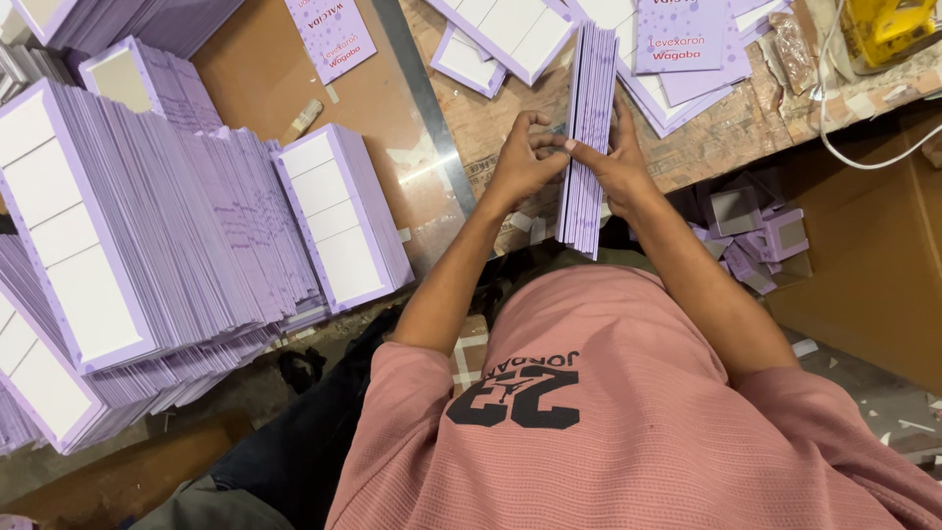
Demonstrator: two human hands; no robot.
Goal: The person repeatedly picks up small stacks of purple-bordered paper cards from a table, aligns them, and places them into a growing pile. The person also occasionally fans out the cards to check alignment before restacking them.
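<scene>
A thick stack of purple-edged cards [589,108] stands on its edge on the worn wooden bench [491,118], right in front of my pink shirt. My left hand [518,167] presses against the stack's left face, with its fingers curled over the near part. On the other side, my right hand [620,167] presses the right face. The fingertips of both hands meet on top of the stack. Both hands squeeze it between them.
Tall leaning piles of purple-and-white cards [147,245] fill the left, with a smaller pile [343,216] beside them. Flat cards [510,34] and purple sheets [677,44] lie beyond. A yellow tool [888,29], a white cable [863,147], purple scraps [756,236] and a cardboard box [873,265] lie to the right.
</scene>
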